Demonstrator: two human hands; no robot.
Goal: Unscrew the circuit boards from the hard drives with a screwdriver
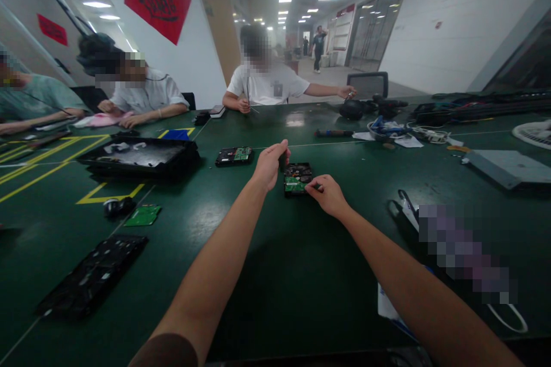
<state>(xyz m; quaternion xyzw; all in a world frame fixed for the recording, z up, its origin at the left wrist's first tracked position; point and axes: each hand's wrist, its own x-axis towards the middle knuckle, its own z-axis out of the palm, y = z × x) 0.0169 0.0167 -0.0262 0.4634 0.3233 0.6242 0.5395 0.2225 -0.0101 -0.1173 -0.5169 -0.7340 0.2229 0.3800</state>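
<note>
working over a small black rectangular hard drive (298, 171) with a green circuit board (294, 185) on its near half, set on a dark green table (275, 287) about midway between near and far edges. holding the left hand (269, 166) curled with thumb up, at the left far corner of the drive; cannot tell whether grasping the slim dark shape (283, 159) beside the fingers. bringing thumb and forefinger of the right hand (326, 192) together at the right near corner of the drive; cannot tell whether pinching the board's edge or some small piece.

seeing a second black rectangular drive with a green board (233, 156) just left of the left hand, and farther toward the table's left edge a shallow black rectangular tray (142, 171) with crumpled white pieces inside. finding a loose flat green board (144, 215) nearer, then a long black plastic panel (92, 275) toward the left near corner. noting a flat grey metal box (510, 167) toward the right edge, and facing a person in a white shirt (271, 83) at the far edge.
</note>
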